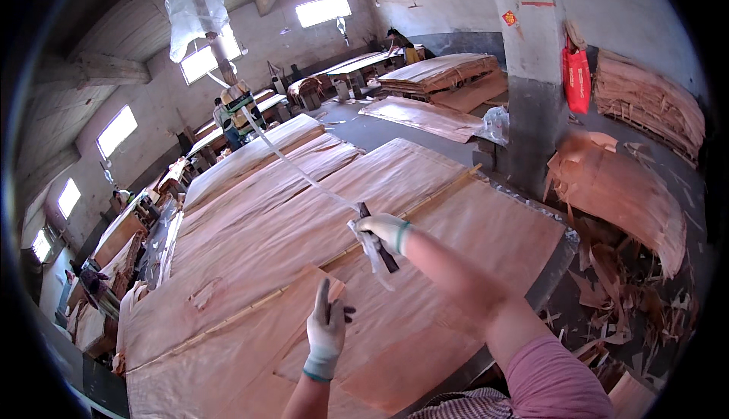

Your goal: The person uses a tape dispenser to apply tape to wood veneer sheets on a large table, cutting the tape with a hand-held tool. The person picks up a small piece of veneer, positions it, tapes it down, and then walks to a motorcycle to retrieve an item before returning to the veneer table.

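The dark tool (388,259), just off centre toward six o'clock, has the right hand's (386,230) fingers wrapped round it. At seven, the left hand's (327,333) loosely parted fingers look empty, contact unclear; steadying the veneer sheet (474,229) flat should help.

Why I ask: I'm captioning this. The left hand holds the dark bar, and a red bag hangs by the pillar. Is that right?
Wrong hand: the head view shows the right hand holding the dark bar. The red bag hangs by the pillar.

White, teal-cuffed gloves (386,229) cover 2 hands (327,333); the sleeve (558,381) is pink.
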Motion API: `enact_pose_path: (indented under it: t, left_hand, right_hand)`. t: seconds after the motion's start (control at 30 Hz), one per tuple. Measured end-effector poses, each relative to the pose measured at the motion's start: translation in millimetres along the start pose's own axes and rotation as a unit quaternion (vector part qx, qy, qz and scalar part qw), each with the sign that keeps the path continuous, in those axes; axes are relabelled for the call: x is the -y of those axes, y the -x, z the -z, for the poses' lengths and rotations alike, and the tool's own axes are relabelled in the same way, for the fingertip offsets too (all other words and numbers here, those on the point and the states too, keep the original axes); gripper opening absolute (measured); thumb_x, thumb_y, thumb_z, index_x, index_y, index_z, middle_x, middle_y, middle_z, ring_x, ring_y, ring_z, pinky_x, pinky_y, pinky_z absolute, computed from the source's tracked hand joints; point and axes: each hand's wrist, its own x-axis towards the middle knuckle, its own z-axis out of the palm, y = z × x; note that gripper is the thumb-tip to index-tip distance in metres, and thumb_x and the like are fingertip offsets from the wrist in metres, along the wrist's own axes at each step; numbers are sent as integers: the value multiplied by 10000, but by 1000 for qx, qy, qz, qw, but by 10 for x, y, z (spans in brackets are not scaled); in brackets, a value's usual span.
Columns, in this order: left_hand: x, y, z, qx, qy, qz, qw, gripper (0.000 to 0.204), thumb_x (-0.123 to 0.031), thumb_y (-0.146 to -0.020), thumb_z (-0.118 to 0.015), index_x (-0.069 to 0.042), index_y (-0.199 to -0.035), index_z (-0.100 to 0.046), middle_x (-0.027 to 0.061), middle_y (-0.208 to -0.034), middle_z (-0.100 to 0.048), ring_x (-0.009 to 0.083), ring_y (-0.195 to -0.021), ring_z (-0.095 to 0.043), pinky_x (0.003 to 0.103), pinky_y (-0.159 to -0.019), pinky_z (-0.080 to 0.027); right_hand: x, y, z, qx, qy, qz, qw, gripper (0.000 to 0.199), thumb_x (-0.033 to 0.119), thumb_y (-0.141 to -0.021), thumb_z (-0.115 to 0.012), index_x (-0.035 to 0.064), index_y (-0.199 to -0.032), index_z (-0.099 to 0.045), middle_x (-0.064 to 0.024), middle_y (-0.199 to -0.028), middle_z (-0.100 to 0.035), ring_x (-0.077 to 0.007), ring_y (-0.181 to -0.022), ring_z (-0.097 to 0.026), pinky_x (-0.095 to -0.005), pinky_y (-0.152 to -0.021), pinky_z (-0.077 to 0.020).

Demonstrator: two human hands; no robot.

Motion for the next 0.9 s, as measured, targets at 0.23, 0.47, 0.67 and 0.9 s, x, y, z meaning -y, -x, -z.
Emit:
enact_pose_path:
  t: [0.23, 0.47, 0.67, 0.9]
  left_hand:
    - [233, 405, 74, 213, 216, 199, 932, 614, -513, -955, -399, 25, -1199, -566, 113, -968, -661, 143, -772, -605, 279, -712, -486]
    - [457, 794, -380, 219, 247, 285, 900, 802, -659, -919, -240, 29, -1127, -595, 88, -888, -641, 148, -690, -530, 293, -688, -454]
    - [590, 1056, -461, 223, 286, 256, 896, 661, -585, -949, -308, -12, -1109, -597, 63, -904, -626, 137, -707, -525, 291, -683, -450]
    - [248, 232, 144, -78, 314, 21, 946, 463, -415, -929, -524, -82, -1249, -489, 50, -1245, -540, 162, -1024, -536, 332, -901, -407]
  right_hand:
    - [-676, 1403, -264, 185, -72, 33, 980, 197, 207, -906, -555, 68, -1044, -567, 9, -703, -508, -97, -535, -464, -248, -503, -398]
    - [-1131, 1952, -86, 95, -159, -18, 983, 251, 199, -919, -542, 47, -1118, -532, 20, -687, -487, -52, -532, -426, -201, -481, -346]
    - [-1328, 2367, -437, -16, -189, -14, 982, 562, 187, -904, -554, 44, -1403, -336, 11, -686, -493, -75, -575, -456, -200, -516, -384]
    - [-1441, 2674, -1391, 13, -214, 86, 973, 521, 177, -910, -546, 46, -1384, -372, 9, -687, -491, -79, -582, -459, -204, -528, -384]
